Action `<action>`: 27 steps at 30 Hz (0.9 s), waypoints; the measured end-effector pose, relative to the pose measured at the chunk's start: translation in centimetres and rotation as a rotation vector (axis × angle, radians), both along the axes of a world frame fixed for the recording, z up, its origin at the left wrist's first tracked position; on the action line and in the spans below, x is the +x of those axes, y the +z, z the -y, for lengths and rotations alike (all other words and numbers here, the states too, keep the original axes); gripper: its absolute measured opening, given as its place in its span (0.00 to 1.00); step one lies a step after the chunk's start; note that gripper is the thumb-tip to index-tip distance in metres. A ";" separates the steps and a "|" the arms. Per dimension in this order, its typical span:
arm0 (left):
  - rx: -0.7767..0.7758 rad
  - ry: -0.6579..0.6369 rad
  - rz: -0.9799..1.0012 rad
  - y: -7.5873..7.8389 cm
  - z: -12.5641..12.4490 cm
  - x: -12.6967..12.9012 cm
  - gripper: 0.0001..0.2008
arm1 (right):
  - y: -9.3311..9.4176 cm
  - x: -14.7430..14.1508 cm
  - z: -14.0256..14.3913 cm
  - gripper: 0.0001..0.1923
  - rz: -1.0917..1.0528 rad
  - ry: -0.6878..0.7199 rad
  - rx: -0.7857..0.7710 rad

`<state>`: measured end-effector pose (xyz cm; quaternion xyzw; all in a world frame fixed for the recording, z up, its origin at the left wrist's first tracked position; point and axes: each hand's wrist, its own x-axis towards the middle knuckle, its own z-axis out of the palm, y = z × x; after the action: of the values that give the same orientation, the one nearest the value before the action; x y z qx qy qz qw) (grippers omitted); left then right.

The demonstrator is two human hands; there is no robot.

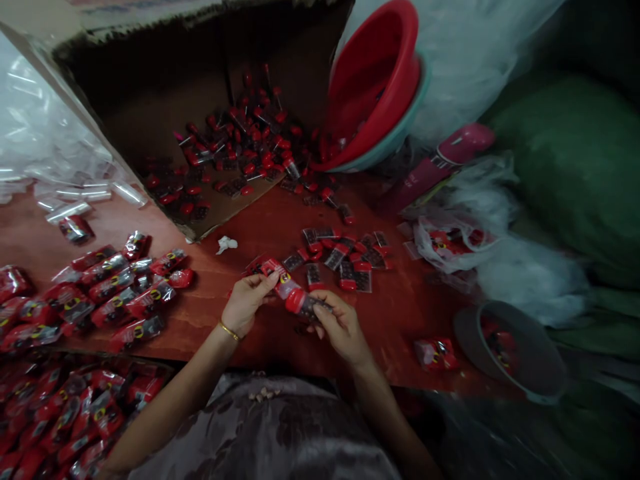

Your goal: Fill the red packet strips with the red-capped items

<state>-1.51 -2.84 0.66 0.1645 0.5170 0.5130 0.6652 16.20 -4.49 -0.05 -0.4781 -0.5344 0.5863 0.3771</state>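
Observation:
Just in front of my body, both hands meet at one small packet. My left hand (pixel 247 300), with a gold bangle at the wrist, pinches a red printed plastic sleeve (pixel 283 279) between thumb and fingers. My right hand (pixel 340 325) is closed around a small red-capped container (pixel 306 305) with dark contents. The container's red end touches the sleeve's lower end; whether it is inside cannot be made out. Just beyond my hands lies a loose group of similar red-capped containers (pixel 345 253). My fingertips partly hide both held things.
A cardboard box (pixel 200 227) on its side spills red-capped containers. Filled red packets (pixel 115 287) cover the table's left, with more in a box below. Red (pixel 407 73) and teal basins lean behind; a pink bottle (pixel 435 167), plastic bags (pixel 530 273) and a grey basin (pixel 467 333) stand right.

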 end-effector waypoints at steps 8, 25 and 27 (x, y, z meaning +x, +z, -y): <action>0.064 0.023 0.109 0.6 0.6 1.4 0.21 | 0.2 -1.0 -0.1 0.14 0.013 -0.029 0.033; 0.177 0.082 0.134 -0.7 1.1 2.5 0.16 | -0.8 -4.1 0.1 0.12 0.059 -0.091 0.200; 0.185 0.062 0.120 -0.9 1.2 2.8 0.16 | -0.8 -4.6 0.0 0.11 0.079 -0.175 0.237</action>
<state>1.25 -3.99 -0.20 0.1784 0.4317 0.5877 0.6607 11.61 -4.53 -0.87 -0.4978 -0.5706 0.4646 0.4592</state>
